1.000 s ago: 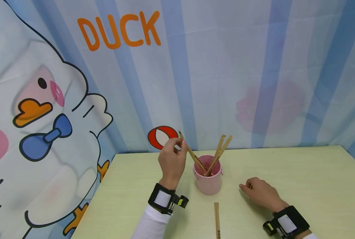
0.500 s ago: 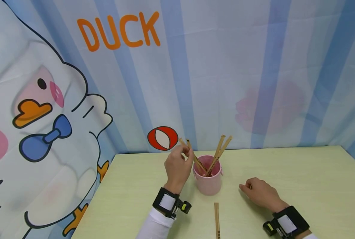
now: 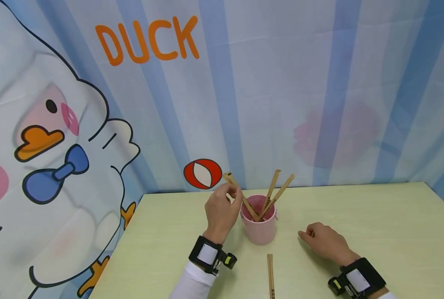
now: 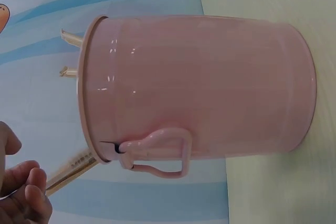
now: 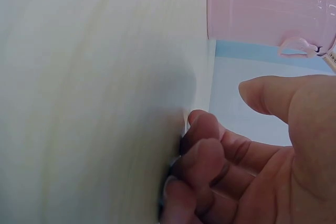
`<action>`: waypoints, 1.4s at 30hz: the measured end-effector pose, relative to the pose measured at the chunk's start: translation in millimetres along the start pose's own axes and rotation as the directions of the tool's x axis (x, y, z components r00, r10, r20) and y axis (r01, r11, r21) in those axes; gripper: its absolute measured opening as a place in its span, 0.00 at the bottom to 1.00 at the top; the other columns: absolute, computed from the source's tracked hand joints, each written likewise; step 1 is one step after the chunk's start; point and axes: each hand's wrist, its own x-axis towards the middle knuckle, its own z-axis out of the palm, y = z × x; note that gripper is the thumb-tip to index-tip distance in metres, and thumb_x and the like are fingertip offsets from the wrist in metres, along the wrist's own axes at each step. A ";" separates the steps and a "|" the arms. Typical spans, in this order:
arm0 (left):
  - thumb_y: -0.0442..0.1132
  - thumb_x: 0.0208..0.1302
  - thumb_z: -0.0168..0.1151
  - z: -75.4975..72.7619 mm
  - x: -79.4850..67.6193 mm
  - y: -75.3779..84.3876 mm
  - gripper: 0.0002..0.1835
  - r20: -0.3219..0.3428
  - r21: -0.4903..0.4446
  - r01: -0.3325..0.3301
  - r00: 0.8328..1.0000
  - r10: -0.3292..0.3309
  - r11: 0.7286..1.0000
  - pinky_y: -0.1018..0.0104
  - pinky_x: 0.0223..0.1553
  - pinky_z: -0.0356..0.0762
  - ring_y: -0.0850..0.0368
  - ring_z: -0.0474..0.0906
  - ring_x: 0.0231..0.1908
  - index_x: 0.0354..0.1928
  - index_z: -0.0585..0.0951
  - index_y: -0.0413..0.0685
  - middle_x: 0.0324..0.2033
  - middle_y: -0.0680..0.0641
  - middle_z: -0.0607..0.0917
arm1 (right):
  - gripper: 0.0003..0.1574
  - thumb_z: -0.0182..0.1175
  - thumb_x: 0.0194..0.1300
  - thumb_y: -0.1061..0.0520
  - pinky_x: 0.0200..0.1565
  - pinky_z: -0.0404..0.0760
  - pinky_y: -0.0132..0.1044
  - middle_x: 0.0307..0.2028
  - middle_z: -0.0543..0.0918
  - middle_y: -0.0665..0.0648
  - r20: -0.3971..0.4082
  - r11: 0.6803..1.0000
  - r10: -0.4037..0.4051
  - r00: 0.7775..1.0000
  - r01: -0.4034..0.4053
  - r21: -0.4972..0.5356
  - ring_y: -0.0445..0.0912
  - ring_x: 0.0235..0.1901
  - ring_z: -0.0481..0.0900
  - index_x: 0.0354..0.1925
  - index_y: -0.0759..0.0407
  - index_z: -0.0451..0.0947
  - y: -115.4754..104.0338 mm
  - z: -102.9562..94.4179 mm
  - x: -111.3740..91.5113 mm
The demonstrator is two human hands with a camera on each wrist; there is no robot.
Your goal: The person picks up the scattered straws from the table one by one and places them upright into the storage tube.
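My left hand (image 3: 223, 211) is at the left of a pink bucket (image 3: 260, 232), beside the upper ends of two slanted wooden sticks (image 3: 247, 204) with dark print. In the left wrist view its thumb (image 4: 10, 140) stands apart from the bent fingers, and the stick (image 4: 73, 171) runs behind them; where they touch is hidden. Two more sticks (image 3: 281, 189) lean to the right in the bucket. My right hand (image 3: 324, 241) rests on the table to the right of the bucket, fingers loosely curled, holding nothing.
A single wooden stick (image 3: 271, 274) lies on the pale table (image 3: 386, 220) in front of the bucket, running out of view at the bottom. Behind the table hangs a blue and white duck-print curtain (image 3: 266, 83). Small handles (image 4: 157, 153) stick out from the bucket's sides.
My left hand moved right and slightly down toward the bucket, then stayed nearly still. The slanted sticks by it shifted, and the right-hand sticks spread apart. My right hand stayed put.
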 end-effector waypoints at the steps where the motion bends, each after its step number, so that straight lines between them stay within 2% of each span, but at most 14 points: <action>1: 0.50 0.63 0.55 -0.4 -0.4 -1.2 0.12 0.001 -0.003 0.002 1.000 -0.002 1.000 0.71 0.22 0.69 0.63 0.71 0.22 0.28 0.79 0.52 0.22 0.56 0.78 | 0.20 0.53 0.64 0.44 0.20 0.62 0.36 0.15 0.69 0.50 0.000 1.000 0.001 1.000 -0.001 -0.002 0.43 0.16 0.66 0.21 0.54 0.71 0.1 0.1 -0.1; 6: 0.46 0.63 0.54 -3.0 -2.0 -12.2 0.10 -0.025 0.003 0.010 1.000 -0.010 1.000 0.70 0.21 0.69 0.63 0.70 0.21 0.28 0.79 0.52 0.21 0.55 0.78 | 0.21 0.53 0.64 0.43 0.20 0.62 0.36 0.15 0.69 0.50 0.000 1.000 -0.001 1.000 0.001 -0.001 0.43 0.16 0.66 0.21 0.54 0.71 -0.3 -0.5 -0.6; 10: 0.43 0.62 0.53 -6.2 -4.1 -24.1 0.09 -0.034 0.026 0.042 0.999 -0.041 0.999 0.69 0.20 0.68 0.62 0.70 0.20 0.28 0.79 0.50 0.20 0.54 0.77 | 0.21 0.53 0.64 0.44 0.20 0.62 0.36 0.15 0.68 0.50 0.003 1.000 0.002 1.000 -0.002 0.005 0.43 0.16 0.66 0.21 0.54 0.71 -0.9 -1.4 -1.2; 12: 0.43 0.62 0.53 -8.1 -5.8 -29.0 0.10 0.009 0.041 0.071 0.997 -0.072 0.997 0.68 0.19 0.67 0.62 0.69 0.19 0.26 0.79 0.51 0.19 0.54 0.76 | 0.21 0.53 0.64 0.44 0.20 0.62 0.36 0.15 0.68 0.50 0.003 1.000 0.002 1.000 -0.002 0.006 0.43 0.16 0.66 0.21 0.54 0.71 -0.6 -1.7 -1.3; 14: 0.43 0.62 0.52 -10.5 -8.0 -33.1 0.10 0.086 0.062 0.101 0.991 -0.106 0.993 0.67 0.18 0.65 0.61 0.67 0.18 0.24 0.77 0.52 0.16 0.55 0.73 | 0.21 0.52 0.64 0.43 0.20 0.62 0.36 0.15 0.68 0.50 0.005 1.000 0.001 1.000 -0.001 0.003 0.43 0.16 0.66 0.21 0.54 0.71 -0.6 -1.8 -1.2; 17: 0.43 0.60 0.51 -12.4 -12.5 -38.4 0.11 0.240 0.101 0.133 0.959 -0.154 0.986 0.66 0.16 0.62 0.61 0.65 0.16 0.21 0.75 0.53 0.13 0.56 0.70 | 0.21 0.53 0.64 0.43 0.20 0.62 0.36 0.15 0.68 0.50 0.007 1.000 -0.001 1.000 0.001 -0.001 0.43 0.17 0.66 0.22 0.54 0.71 -0.7 -1.6 -1.3; 21: 0.42 0.60 0.51 -11.4 -21.0 -44.8 0.12 0.414 0.133 0.144 0.891 -0.187 0.981 0.66 0.16 0.62 0.60 0.65 0.14 0.19 0.75 0.53 0.12 0.55 0.69 | 0.19 0.54 0.64 0.43 0.21 0.62 0.36 0.15 0.68 0.50 0.009 1.000 -0.004 1.000 0.004 -0.003 0.43 0.16 0.66 0.23 0.54 0.71 -1.3 -1.4 -1.3; 25: 0.42 0.60 0.52 -7.5 -31.9 -48.1 0.12 0.523 0.150 0.130 0.831 -0.190 0.980 0.66 0.17 0.64 0.61 0.66 0.15 0.19 0.74 0.53 0.12 0.55 0.70 | 0.19 0.54 0.63 0.43 0.20 0.62 0.36 0.15 0.68 0.50 0.011 1.000 -0.006 1.000 0.007 -0.004 0.43 0.17 0.66 0.23 0.54 0.72 -1.4 -1.3 -1.4; 29: 0.42 0.59 0.52 -1.3 -44.0 -48.5 0.11 0.595 0.153 0.107 0.784 -0.178 0.982 0.65 0.17 0.63 0.62 0.66 0.15 0.19 0.74 0.53 0.13 0.56 0.70 | 0.19 0.54 0.64 0.43 0.20 0.62 0.36 0.15 0.69 0.50 0.007 1.000 -0.009 1.000 0.009 -0.003 0.43 0.17 0.66 0.23 0.54 0.71 -0.6 -0.4 -1.1; 32: 0.42 0.57 0.53 3.2 -52.0 -49.4 0.12 0.631 0.159 0.093 0.756 -0.174 0.983 0.66 0.17 0.61 0.62 0.65 0.15 0.17 0.73 0.53 0.12 0.56 0.69 | 0.19 0.54 0.64 0.43 0.20 0.62 0.36 0.15 0.69 0.50 0.002 1.000 -0.015 1.000 0.015 0.004 0.43 0.17 0.66 0.23 0.54 0.71 0.0 0.6 -0.8; 37: 0.42 0.56 0.54 6.6 -60.1 -51.9 0.12 0.669 0.174 0.091 0.720 -0.186 0.981 0.65 0.18 0.59 0.61 0.64 0.16 0.16 0.72 0.52 0.12 0.56 0.67 | 0.20 0.53 0.64 0.42 0.21 0.63 0.37 0.15 0.69 0.50 0.002 1.000 -0.021 1.000 0.021 0.012 0.43 0.17 0.66 0.23 0.53 0.72 0.5 0.9 -1.1; 39: 0.42 0.57 0.55 7.1 -61.7 -52.7 0.12 0.677 0.173 0.095 0.712 -0.188 0.980 0.65 0.18 0.59 0.61 0.64 0.16 0.16 0.73 0.52 0.12 0.56 0.67 | 0.20 0.53 0.64 0.42 0.21 0.63 0.37 0.15 0.69 0.50 0.004 1.000 -0.021 1.000 0.021 0.011 0.43 0.17 0.66 0.23 0.54 0.72 0.9 0.3 -1.4; 42: 0.43 0.58 0.55 7.3 -62.9 -52.8 0.12 0.680 0.161 0.100 0.710 -0.184 0.982 0.65 0.19 0.61 0.61 0.65 0.17 0.17 0.73 0.52 0.13 0.56 0.68 | 0.20 0.53 0.64 0.42 0.21 0.63 0.37 0.16 0.70 0.50 0.003 1.000 -0.017 1.000 0.017 0.007 0.43 0.17 0.67 0.24 0.54 0.72 1.2 -1.2 -2.2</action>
